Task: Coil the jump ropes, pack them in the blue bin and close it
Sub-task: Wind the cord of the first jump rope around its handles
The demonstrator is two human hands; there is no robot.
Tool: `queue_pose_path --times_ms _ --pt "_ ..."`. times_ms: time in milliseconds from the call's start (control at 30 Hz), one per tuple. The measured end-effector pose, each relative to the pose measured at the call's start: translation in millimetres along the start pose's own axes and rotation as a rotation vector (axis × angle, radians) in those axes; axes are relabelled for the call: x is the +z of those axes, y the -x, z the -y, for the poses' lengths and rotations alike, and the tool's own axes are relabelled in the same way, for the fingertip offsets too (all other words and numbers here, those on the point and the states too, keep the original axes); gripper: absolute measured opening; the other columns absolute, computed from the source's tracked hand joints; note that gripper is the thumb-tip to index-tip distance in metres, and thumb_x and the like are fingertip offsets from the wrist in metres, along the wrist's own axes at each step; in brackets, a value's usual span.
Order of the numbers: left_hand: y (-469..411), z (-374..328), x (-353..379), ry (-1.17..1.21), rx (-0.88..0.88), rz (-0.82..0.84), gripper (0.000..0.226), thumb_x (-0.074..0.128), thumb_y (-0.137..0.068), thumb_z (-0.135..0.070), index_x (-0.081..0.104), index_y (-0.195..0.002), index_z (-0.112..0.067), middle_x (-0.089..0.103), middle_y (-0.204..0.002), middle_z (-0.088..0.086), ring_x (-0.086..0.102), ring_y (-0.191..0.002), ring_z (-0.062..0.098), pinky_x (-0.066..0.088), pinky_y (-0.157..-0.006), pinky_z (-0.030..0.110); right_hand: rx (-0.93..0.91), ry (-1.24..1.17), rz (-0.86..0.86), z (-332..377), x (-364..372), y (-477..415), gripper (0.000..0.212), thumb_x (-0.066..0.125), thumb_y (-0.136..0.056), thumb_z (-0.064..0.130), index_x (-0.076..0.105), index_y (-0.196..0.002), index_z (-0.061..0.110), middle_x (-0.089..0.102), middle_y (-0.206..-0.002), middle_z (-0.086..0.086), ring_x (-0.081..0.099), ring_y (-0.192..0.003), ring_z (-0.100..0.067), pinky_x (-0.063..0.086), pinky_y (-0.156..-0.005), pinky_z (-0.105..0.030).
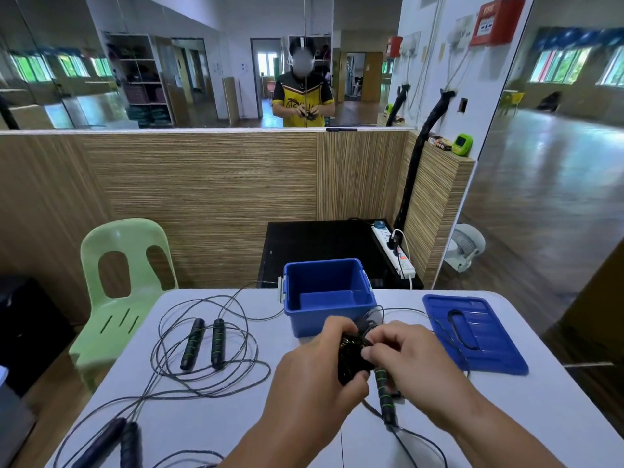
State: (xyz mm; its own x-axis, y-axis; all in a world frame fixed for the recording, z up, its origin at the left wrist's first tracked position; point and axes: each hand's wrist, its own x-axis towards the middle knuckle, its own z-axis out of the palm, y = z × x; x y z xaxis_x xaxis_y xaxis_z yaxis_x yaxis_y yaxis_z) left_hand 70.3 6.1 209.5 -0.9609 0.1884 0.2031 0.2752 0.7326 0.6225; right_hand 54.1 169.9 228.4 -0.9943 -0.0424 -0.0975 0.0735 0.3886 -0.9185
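Rope in hand (354, 358): a dark bundle of coils near the front edge of the tabletop (236, 420), just before the bin (329, 295). Left hand (314, 369) is closed around the bundle, seemingly to keep the loops from springing apart. Right hand (408, 356) pinches the cord at the bundle's top with fingertips, likely laying on or tucking a turn. One handle (384, 393) hangs below the hands, its long axis running toward the front edge; a tail of cord trails past it.

Bin: blue, open, empty, at the back edge, mouth up, ready to receive coils.

Lid (474, 332): flat by the right edge, beside the bin, a loop of cord lying across it.

Second rope (202, 342): uncoiled, left-centre, both handles side by side, long axes front to back.

Third rope (114, 444): uncoiled, front-left corner, handles paired, pointing toward that corner.
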Motion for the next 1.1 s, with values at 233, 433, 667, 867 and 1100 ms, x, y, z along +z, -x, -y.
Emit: queue_pose_path --times_ms 233,433,667,867,1100 --pt "-1 4 6 -0.059 0.094 -0.047 0.027 0.064 -0.086 -0.045 0.045 -0.106 -0.046 0.059 -0.098 -0.027 0.054 -0.082 0.007 0.043 -0.065 0.015 -0.006 0.057 -0.002 -9 6 -8 0.026 0.061 -0.092 0.012 0.073 -0.071 0.022 0.058 -0.092 0.006 0.058 -0.086 -0.005 0.042 -0.072 -0.022" --pt "-3 12 14 -0.068 0.115 -0.043 0.041 0.059 -0.080 -0.054 0.051 -0.120 -0.050 0.055 -0.142 -0.030 0.062 -0.114 0.001 0.047 -0.086 0.012 -0.042 0.095 -0.026 -19 6 -15 0.030 0.056 -0.093 0.010 0.071 -0.068 0.018 0.042 -0.136 0.028 0.037 -0.129 -0.005 0.038 -0.103 -0.033" --pt "-7 10 11 -0.062 0.143 -0.040 0.035 0.061 -0.083 -0.048 0.046 -0.115 -0.047 0.058 -0.110 -0.026 0.056 -0.088 0.007 0.044 -0.068 0.013 0.054 -0.255 0.026 -16 8 -14 0.028 0.051 -0.094 0.005 0.072 -0.077 0.010 0.045 -0.143 0.028 0.058 -0.117 -0.002 0.042 -0.087 -0.026" --pt "-9 11 7 -0.032 0.095 0.027 0.019 0.054 -0.091 -0.049 0.043 -0.103 -0.040 0.060 -0.090 -0.012 0.059 -0.081 0.013 0.052 -0.071 0.032 0.050 -0.278 0.008 -18 11 -14 0.021 0.048 -0.091 0.007 0.065 -0.101 0.015 0.046 -0.144 0.026 0.056 -0.121 -0.003 0.042 -0.080 -0.023" --pt "-12 17 3 -0.050 0.107 0.078 0.007 0.046 -0.099 -0.043 0.043 -0.100 -0.037 0.057 -0.088 -0.009 0.058 -0.080 0.015 0.053 -0.072 0.040 -0.112 0.036 -0.040 -25 9 -10 0.028 0.057 -0.084 0.002 0.075 -0.080 0.024 0.055 -0.132 0.029 0.050 -0.128 0.005 0.047 -0.102 -0.030"
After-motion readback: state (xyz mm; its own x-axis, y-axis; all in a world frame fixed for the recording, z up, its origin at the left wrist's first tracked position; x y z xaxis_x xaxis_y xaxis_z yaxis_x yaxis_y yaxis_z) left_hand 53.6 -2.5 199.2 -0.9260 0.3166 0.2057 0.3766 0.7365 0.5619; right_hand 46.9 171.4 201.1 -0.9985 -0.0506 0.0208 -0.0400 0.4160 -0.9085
